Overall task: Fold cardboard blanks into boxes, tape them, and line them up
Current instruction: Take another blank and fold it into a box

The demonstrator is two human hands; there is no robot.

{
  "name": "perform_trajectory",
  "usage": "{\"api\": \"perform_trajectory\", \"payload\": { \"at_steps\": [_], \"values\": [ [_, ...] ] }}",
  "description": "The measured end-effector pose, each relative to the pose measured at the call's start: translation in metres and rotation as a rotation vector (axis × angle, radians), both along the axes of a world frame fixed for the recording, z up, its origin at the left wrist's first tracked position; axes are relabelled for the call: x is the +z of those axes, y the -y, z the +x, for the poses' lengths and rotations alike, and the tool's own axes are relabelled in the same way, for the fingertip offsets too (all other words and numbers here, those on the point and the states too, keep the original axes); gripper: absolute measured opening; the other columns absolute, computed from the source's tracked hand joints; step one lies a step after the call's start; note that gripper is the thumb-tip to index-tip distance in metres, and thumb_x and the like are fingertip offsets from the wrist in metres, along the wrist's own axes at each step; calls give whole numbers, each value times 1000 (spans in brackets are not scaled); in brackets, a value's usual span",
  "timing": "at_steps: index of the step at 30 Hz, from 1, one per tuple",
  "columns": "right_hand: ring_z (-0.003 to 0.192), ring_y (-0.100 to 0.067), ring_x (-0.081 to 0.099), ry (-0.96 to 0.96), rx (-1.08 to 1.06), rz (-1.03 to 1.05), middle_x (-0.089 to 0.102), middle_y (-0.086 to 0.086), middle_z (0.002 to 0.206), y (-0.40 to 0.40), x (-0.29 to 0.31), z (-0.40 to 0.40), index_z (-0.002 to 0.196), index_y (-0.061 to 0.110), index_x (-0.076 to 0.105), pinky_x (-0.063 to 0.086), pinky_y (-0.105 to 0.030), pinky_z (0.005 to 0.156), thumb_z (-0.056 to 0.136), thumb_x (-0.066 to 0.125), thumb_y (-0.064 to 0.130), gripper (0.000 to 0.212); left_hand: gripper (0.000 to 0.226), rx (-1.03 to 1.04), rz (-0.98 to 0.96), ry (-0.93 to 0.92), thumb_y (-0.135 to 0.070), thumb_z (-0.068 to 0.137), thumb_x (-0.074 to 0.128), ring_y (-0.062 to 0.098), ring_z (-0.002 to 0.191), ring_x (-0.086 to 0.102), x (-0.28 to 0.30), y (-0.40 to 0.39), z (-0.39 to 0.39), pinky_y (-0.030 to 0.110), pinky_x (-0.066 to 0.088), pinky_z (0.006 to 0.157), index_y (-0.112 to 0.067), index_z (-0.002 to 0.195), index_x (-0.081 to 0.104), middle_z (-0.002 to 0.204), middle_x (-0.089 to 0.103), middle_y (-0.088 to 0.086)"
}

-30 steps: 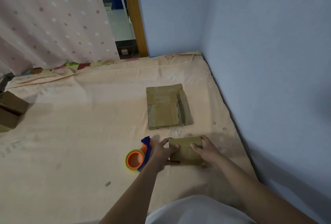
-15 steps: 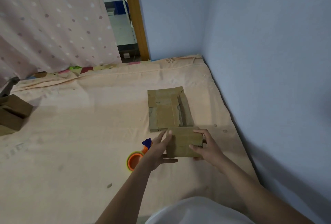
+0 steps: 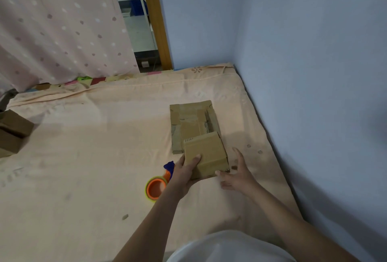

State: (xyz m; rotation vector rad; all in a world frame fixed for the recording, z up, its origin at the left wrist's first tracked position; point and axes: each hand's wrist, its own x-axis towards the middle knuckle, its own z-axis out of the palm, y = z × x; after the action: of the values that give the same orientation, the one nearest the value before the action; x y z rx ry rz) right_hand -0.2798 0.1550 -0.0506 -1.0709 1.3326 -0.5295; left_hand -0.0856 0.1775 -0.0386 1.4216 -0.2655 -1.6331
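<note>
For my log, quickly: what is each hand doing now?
Left hand: grips the folded box.
Right hand: open, fingers spread beside the box, holding nothing.

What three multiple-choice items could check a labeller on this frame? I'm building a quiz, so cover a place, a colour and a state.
1. Where does the tape dispenser lie?
A. left of the held box
B. on the flat blanks
C. against the wall

2. What colour is the dispenser's roll core?
A. green
B. orange
C. white

3. How is the right hand?
A. gripping the box
B. holding tape
C. open beside the box

Key: 1 A, it lies on the sheet by the left hand, left of the box. 2 B, the ring is orange. 3 C, its fingers are spread while the left hand grips the box, in front of the flat blanks.
</note>
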Motion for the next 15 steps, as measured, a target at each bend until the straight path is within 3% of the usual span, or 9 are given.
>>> {"api": "perform_trajectory", "payload": {
  "at_steps": [3, 8, 10, 13, 15],
  "values": [
    [91, -36, 74, 207, -114, 247, 55, -13, 128, 2, 0, -3, 155, 40, 11, 61, -45, 85, 83, 81, 16, 103, 87, -25, -46, 143, -32, 78, 83, 22, 110, 58, -3, -1, 1, 36, 61, 75, -30, 150, 34, 127, 52, 2],
    [113, -35, 65, 205, -31, 319, 55, -13, 138, 12, -7, -7, 152, 25, 32, 61, -45, 84, 59, 96, 39, 114, 86, -121, -168, 277, -39, 75, 85, 22, 117, 57, -12, -10, 1, 32, 60, 72, -48, 143, 34, 134, 47, 2],
    [115, -34, 64, 264, -37, 353, 59, -13, 134, 15, -7, -10, 145, 10, 42, 60, -42, 85, 62, 93, 33, 100, 87, -169, -212, 294, -41, 74, 85, 22, 122, 53, -16, -13, 1, 33, 60, 74, -53, 141, 31, 137, 44, -1],
    [117, -27, 63, 251, 32, 369, 65, -11, 128, 16, -7, -13, 139, 3, 51, 57, -35, 93, 80, 80, 14, 67, 90, -273, -244, 316, -41, 78, 83, 17, 124, 50, -18, -14, 3, 31, 60, 78, -53, 145, 24, 136, 42, -10],
    [121, -23, 60, 178, 101, 351, 65, -8, 130, 19, -11, -19, 143, 2, 48, 52, -35, 101, 80, 81, 10, 72, 95, -382, -263, 397, -41, 78, 83, 6, 123, 46, -18, -15, 7, 22, 54, 78, -53, 147, 19, 131, 39, -23]
  ]
}}
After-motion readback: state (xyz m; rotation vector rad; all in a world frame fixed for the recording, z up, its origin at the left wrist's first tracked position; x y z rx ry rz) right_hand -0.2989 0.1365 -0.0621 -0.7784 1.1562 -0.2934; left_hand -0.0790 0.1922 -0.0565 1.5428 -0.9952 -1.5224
